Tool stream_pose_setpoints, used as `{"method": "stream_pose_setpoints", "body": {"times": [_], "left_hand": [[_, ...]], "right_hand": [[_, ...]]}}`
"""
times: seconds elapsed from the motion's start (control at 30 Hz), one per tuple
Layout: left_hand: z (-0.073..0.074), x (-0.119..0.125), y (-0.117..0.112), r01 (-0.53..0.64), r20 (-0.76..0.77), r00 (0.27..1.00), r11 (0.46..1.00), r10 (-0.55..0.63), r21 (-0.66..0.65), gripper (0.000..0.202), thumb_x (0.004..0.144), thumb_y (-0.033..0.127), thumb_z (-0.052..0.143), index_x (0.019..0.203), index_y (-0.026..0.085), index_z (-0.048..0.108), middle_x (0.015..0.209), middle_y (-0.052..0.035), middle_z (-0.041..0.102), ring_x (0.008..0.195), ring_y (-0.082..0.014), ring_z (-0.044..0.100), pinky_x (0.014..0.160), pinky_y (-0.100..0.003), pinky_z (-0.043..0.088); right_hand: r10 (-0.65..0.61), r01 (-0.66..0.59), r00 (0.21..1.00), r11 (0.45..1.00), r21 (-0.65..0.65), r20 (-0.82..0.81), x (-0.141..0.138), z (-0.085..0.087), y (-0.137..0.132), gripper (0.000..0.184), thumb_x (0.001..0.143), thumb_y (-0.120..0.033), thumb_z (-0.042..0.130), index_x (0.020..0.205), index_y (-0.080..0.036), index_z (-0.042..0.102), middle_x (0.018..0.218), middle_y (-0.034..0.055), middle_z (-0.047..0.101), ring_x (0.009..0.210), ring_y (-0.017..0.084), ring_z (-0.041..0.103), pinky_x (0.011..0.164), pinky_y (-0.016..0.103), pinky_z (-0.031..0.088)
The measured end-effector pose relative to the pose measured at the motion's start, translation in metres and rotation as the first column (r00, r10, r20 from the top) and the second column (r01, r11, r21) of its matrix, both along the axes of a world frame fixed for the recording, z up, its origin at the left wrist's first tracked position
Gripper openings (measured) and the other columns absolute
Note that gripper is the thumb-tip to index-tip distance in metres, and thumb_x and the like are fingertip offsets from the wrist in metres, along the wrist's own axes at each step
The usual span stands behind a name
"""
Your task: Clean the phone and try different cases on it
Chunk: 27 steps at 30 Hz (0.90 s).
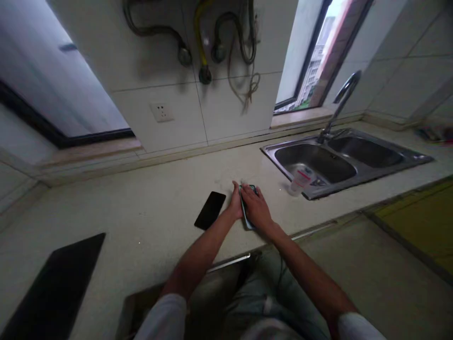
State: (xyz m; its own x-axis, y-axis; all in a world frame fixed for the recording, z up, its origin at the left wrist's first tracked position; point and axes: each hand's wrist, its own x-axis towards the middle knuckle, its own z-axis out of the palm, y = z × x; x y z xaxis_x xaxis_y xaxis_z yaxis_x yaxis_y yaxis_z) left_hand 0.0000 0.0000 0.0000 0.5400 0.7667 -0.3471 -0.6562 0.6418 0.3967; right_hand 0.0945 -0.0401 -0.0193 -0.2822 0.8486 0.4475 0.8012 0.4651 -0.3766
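Observation:
A phone (248,224) with a pale, light-blue edge lies on the counter between my hands. My left hand (236,204) is at its left side, thumb pointing away from me, seeming to grip that edge; its other fingers are mostly hidden. Flat across the phone's face rests my right hand (256,205), fingers stretched toward the far end and covering most of the surface. Just left of my left hand lies a thin black rectangle (210,210) that looks like a second phone, face dark.
A clear plastic cup with red marking (302,178) stands by the double sink (307,194) at right, under a tall faucet (341,101). A large black panel (53,288) lies at left on the pale counter (148,203). Hoses (152,31) and a socket (162,112) are on the wall.

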Motion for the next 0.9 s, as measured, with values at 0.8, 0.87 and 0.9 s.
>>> {"method": "stream_pose_setpoints", "body": {"times": [0.8,0.87,0.9], "left_hand": [[-0.006,-0.005,0.003,-0.030,0.054,0.998,0.997,0.035,-0.078,0.076,0.091,0.073,0.031,0.109,0.009,0.067,0.082,-0.0171,0.069,0.088,-0.0309,0.069,0.087,-0.054,0.051],[-0.007,-0.007,0.003,0.000,0.072,0.997,0.998,0.004,-0.056,0.074,0.091,0.073,0.030,0.107,0.010,0.067,0.083,-0.0172,0.069,0.085,-0.0304,0.069,0.088,-0.055,0.051],[-0.007,-0.007,0.002,0.021,0.076,0.997,0.999,-0.017,-0.046,0.074,0.091,0.072,0.029,0.106,0.010,0.067,0.083,-0.0175,0.070,0.084,-0.0303,0.069,0.088,-0.055,0.050]], "right_hand": [[0.224,-0.226,0.974,0.973,-0.053,-0.042,0.012,-0.017,-0.085,0.102,0.065,0.004,0.043,0.159,-0.012,0.007,0.151,0.0213,0.044,0.140,0.028,0.044,0.115,0.052,0.040],[0.277,-0.276,0.961,0.960,-0.051,0.006,0.017,-0.011,-0.098,0.103,0.060,0.004,0.043,0.158,-0.009,0.012,0.149,0.0223,0.046,0.140,0.028,0.044,0.118,0.053,0.034],[0.299,-0.297,0.954,0.953,-0.055,0.030,0.020,-0.008,-0.102,0.102,0.059,0.004,0.044,0.156,-0.007,0.016,0.147,0.0226,0.048,0.139,0.028,0.045,0.119,0.054,0.032]]}}
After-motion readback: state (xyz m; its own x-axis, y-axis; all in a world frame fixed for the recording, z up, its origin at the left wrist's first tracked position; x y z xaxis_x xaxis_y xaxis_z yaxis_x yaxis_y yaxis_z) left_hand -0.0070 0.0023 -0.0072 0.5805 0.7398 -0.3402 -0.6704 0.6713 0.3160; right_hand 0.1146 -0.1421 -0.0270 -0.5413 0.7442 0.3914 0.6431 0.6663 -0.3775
